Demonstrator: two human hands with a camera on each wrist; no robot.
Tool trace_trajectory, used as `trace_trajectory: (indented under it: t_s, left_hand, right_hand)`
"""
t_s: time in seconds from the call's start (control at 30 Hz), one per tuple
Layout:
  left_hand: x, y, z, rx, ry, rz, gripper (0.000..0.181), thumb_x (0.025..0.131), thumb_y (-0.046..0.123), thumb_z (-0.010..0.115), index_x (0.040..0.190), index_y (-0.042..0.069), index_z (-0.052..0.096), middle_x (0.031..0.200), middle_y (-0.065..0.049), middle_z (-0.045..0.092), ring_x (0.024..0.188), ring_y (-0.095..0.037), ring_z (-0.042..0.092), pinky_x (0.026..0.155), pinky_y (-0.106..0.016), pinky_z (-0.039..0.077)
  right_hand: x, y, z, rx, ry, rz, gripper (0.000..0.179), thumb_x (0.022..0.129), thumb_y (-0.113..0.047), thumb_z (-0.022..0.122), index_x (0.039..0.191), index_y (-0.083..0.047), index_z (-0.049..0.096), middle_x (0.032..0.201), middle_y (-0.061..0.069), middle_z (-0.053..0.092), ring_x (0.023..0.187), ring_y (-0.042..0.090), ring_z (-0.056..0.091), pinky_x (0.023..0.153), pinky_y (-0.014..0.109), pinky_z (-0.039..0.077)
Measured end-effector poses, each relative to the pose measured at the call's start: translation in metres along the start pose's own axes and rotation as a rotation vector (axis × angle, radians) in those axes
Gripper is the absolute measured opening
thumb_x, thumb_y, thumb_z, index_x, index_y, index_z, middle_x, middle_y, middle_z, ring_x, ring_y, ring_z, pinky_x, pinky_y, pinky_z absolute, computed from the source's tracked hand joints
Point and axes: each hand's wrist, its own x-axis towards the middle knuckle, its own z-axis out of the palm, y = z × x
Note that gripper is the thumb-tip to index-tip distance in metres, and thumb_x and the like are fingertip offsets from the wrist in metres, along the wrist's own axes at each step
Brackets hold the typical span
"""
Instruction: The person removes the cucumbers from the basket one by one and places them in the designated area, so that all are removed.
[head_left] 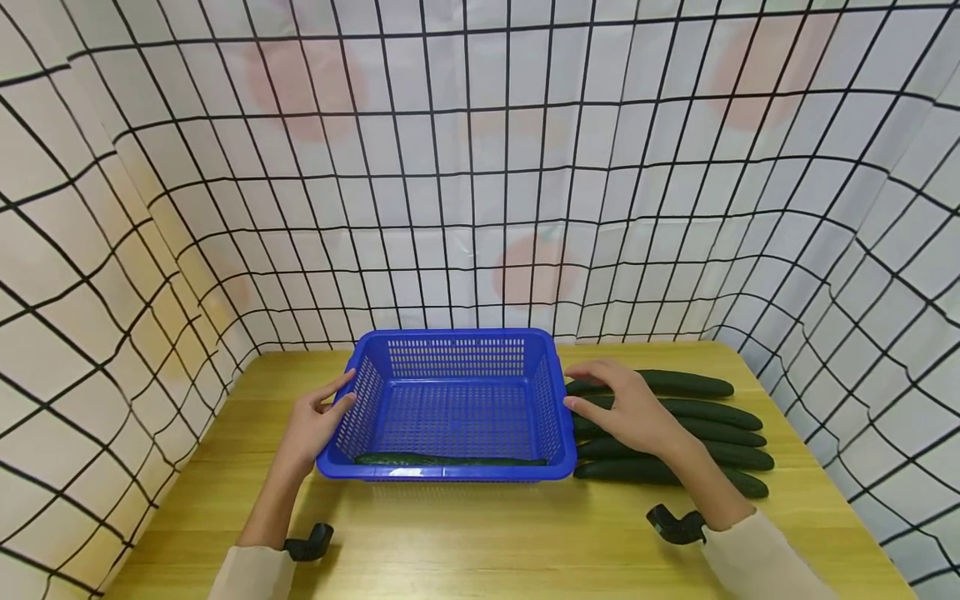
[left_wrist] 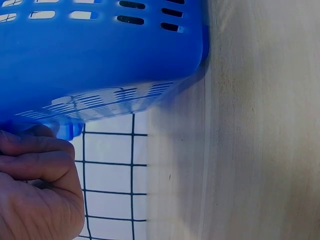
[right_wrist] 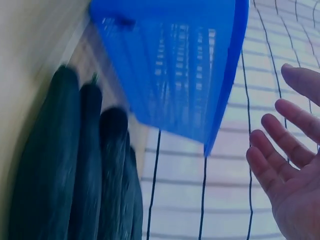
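Observation:
A blue plastic basket (head_left: 457, 472) with perforated walls stands on the wooden table. Along its near inner wall lies one dark green cucumber (head_left: 450, 459). My left hand (head_left: 317, 423) holds the basket's left rim, its fingers curled in the left wrist view. On the other side, my right hand (head_left: 633, 408) is beside the right rim, above several cucumbers (head_left: 712, 454) lying side by side on the table. In the right wrist view its fingers (right_wrist: 287, 142) are spread and relaxed, apart from the basket, with nothing in them.
The wooden table (head_left: 465, 542) extends in front of the basket and to both sides. Black grid netting (head_left: 472, 200) over pale, patterned sheeting encloses the back and sides. Black devices (head_left: 309, 543) sit at both wrists.

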Motion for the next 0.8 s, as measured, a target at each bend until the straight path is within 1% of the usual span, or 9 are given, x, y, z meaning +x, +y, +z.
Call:
trace_trajectory:
  t_s: [0.07, 0.33, 0.47, 0.57, 0.67, 0.73, 0.8]
  left_hand:
    - [0.0, 0.0, -0.001, -0.001, -0.001, -0.003, 0.051, 0.104, 0.031, 0.063, 0.153, 0.027, 0.052, 0.074, -0.011, 0.07, 0.062, -0.021, 0.069, 0.058, -0.037, 0.06]
    - [-0.001, 0.001, -0.001, -0.001, 0.005, -0.004, 0.051, 0.104, 0.032, 0.064, 0.153, 0.027, 0.052, 0.069, -0.006, 0.066, 0.06, -0.019, 0.067, 0.057, -0.036, 0.06]
    - [-0.001, 0.0, 0.0, 0.007, 0.0, 0.002, 0.05, 0.104, 0.03, 0.063, 0.153, 0.027, 0.052, 0.06, 0.0, 0.054, 0.053, -0.015, 0.06, 0.054, -0.033, 0.057]
    - [0.0, -0.001, 0.0, 0.012, 0.001, -0.001, 0.051, 0.104, 0.03, 0.063, 0.153, 0.028, 0.052, 0.057, 0.003, 0.05, 0.052, -0.014, 0.057, 0.053, -0.032, 0.055]
    - [0.0, 0.0, 0.0, 0.005, 0.002, -0.009, 0.051, 0.104, 0.031, 0.063, 0.153, 0.028, 0.051, 0.059, 0.002, 0.053, 0.053, -0.015, 0.059, 0.053, -0.033, 0.056]
    - [0.0, 0.0, 0.0, 0.009, 0.001, -0.02, 0.051, 0.104, 0.031, 0.063, 0.154, 0.028, 0.051, 0.059, 0.002, 0.051, 0.052, -0.015, 0.058, 0.053, -0.032, 0.055]
    - [0.001, 0.0, 0.0, 0.003, -0.003, -0.031, 0.051, 0.105, 0.029, 0.062, 0.154, 0.027, 0.05, 0.061, 0.0, 0.056, 0.054, -0.016, 0.061, 0.053, -0.033, 0.056]
  right_hand:
    - [0.007, -0.007, 0.007, 0.018, -0.019, -0.013, 0.045, 0.096, -0.036, 0.074, 0.134, -0.012, 0.066, 0.133, 0.006, 0.066, 0.12, 0.029, 0.063, 0.1, 0.052, 0.053]
    - [0.028, -0.031, 0.036, 0.109, -0.116, -0.063, 0.049, 0.097, -0.037, 0.073, 0.139, -0.016, 0.06, 0.134, 0.004, 0.064, 0.123, 0.029, 0.061, 0.103, 0.055, 0.051]
    - [0.034, -0.041, 0.051, 0.148, -0.18, -0.045, 0.052, 0.097, -0.041, 0.072, 0.142, -0.018, 0.057, 0.136, 0.001, 0.062, 0.125, 0.029, 0.06, 0.105, 0.054, 0.05]
    - [0.038, -0.047, 0.061, 0.156, -0.217, -0.041, 0.054, 0.097, -0.042, 0.072, 0.143, -0.018, 0.057, 0.136, 0.001, 0.061, 0.125, 0.029, 0.06, 0.104, 0.05, 0.05]
    - [0.041, -0.051, 0.07, 0.14, -0.242, -0.064, 0.054, 0.097, -0.042, 0.072, 0.142, -0.017, 0.057, 0.135, 0.0, 0.062, 0.122, 0.025, 0.06, 0.103, 0.047, 0.051]
    - [0.044, -0.054, 0.076, 0.125, -0.257, -0.07, 0.054, 0.096, -0.042, 0.073, 0.141, -0.017, 0.058, 0.134, -0.001, 0.062, 0.12, 0.021, 0.06, 0.102, 0.045, 0.052]
    - [0.047, -0.057, 0.081, 0.122, -0.271, -0.077, 0.053, 0.096, -0.041, 0.073, 0.14, -0.017, 0.059, 0.133, -0.001, 0.063, 0.119, 0.02, 0.06, 0.102, 0.046, 0.052]
